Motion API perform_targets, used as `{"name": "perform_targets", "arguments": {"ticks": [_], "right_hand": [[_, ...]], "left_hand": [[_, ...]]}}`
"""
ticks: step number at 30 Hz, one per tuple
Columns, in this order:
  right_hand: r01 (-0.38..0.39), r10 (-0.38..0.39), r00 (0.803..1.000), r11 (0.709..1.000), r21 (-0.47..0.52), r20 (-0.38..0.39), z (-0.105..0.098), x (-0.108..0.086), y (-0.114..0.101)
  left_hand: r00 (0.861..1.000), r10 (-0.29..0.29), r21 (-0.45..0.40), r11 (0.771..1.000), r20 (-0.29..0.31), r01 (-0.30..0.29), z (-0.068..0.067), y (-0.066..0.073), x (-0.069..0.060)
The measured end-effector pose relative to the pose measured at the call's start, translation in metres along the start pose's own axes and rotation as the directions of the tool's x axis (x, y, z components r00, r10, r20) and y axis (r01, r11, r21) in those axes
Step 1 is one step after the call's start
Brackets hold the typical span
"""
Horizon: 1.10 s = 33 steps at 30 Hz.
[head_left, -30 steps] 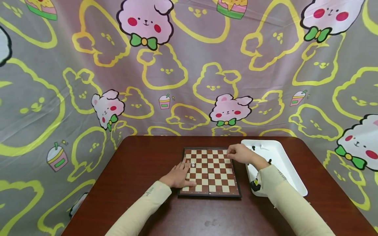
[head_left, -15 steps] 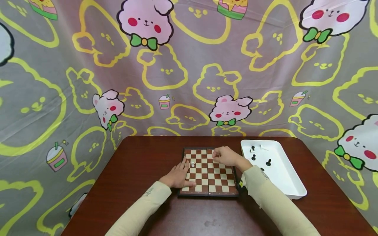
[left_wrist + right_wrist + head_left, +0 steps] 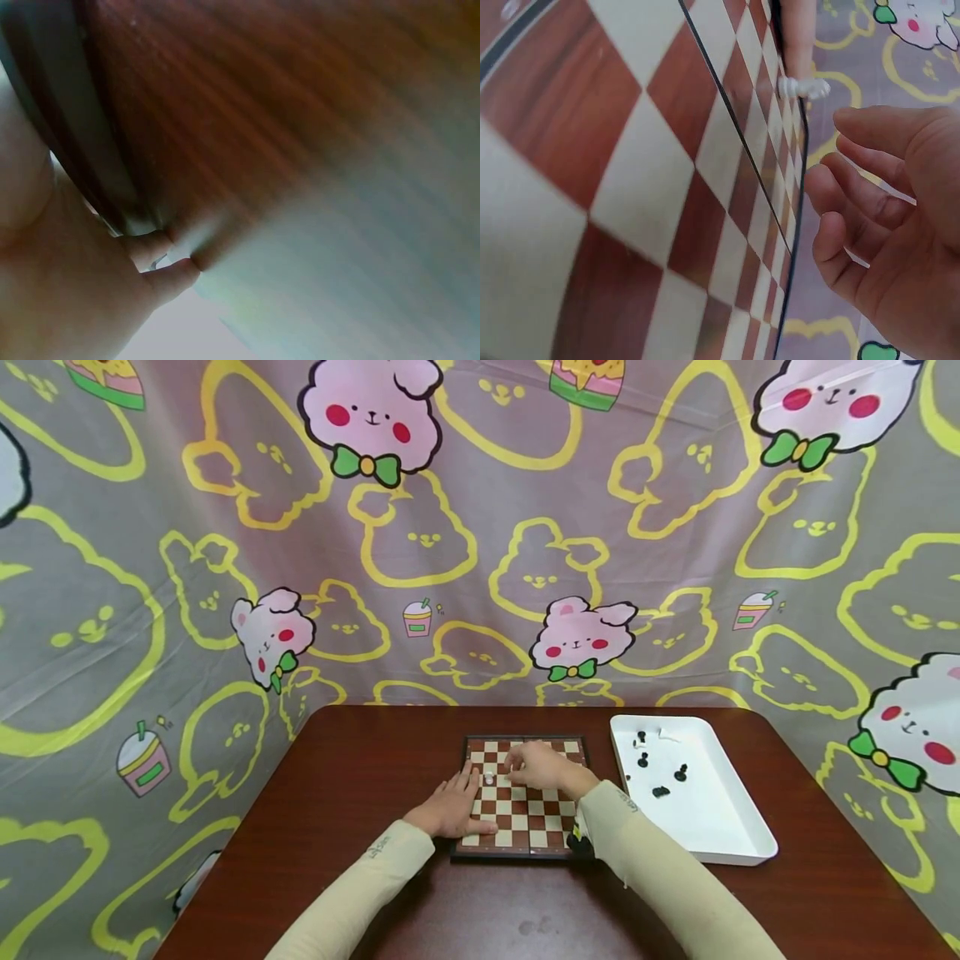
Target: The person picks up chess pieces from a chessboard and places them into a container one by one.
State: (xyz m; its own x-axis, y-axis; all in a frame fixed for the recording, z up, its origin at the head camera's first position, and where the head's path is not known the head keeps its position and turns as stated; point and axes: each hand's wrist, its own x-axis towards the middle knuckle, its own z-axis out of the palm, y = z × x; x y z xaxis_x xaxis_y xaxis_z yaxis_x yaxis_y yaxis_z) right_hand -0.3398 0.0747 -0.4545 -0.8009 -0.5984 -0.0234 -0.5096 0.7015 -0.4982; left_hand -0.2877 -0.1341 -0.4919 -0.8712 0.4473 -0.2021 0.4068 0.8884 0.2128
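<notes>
A folding chessboard [image 3: 525,853] with red-brown and cream squares lies on the table. My left hand [image 3: 448,806] rests on its left edge, fingers extended and thumb spread over the near squares. A small white chess piece [image 3: 489,777] stands on the board just beside the left fingertips. In the right wrist view this white piece [image 3: 804,88] shows in front of a left finger. Above the board's middle is my right hand [image 3: 542,766], close to the right of the piece. Its fingers are loosely bent, and nothing shows between them in the right wrist view [image 3: 892,195].
A white tray [image 3: 731,793] stands right of the board, holding several black chess pieces [image 3: 681,772] and a few white bits at its far end. The dark wooden table [image 3: 360,760] has a patterned cloth [image 3: 450,552] hanging behind and at its sides.
My right hand has moved left from the board's far right edge to near the white piece, uncovering more of the tray. My left hand has stayed in place.
</notes>
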Motion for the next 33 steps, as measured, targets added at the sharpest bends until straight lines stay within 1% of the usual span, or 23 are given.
{"name": "perform_targets", "arguments": {"ticks": [8,14,22,29,33], "right_hand": [[0.004,-0.007,0.999,0.998,0.064,0.044,0.013,0.007,-0.011],[0.011,-0.013,0.999,0.998,0.059,0.032,0.019,0.013,-0.012],[0.071,-0.071,0.997,0.997,0.012,0.007,0.026,0.021,-0.012],[0.047,-0.047,0.998,0.999,-0.007,0.03,0.027,0.027,-0.014],[0.049,-0.049,0.998,0.999,-0.004,0.03,0.026,0.029,-0.013]], "left_hand": [[1.0,-0.001,0.006,1.0,0.01,0.001,0.0,-0.001,0.0],[1.0,-0.002,0.009,1.0,0.012,0.002,-0.002,-0.001,0.0],[1.0,0.003,-0.011,1.0,0.023,-0.003,-0.003,0.0,-0.001],[1.0,-0.006,-0.012,1.0,0.023,0.007,-0.004,0.001,0.001],[1.0,-0.008,-0.011,1.0,0.018,0.008,-0.005,0.002,0.002]]}}
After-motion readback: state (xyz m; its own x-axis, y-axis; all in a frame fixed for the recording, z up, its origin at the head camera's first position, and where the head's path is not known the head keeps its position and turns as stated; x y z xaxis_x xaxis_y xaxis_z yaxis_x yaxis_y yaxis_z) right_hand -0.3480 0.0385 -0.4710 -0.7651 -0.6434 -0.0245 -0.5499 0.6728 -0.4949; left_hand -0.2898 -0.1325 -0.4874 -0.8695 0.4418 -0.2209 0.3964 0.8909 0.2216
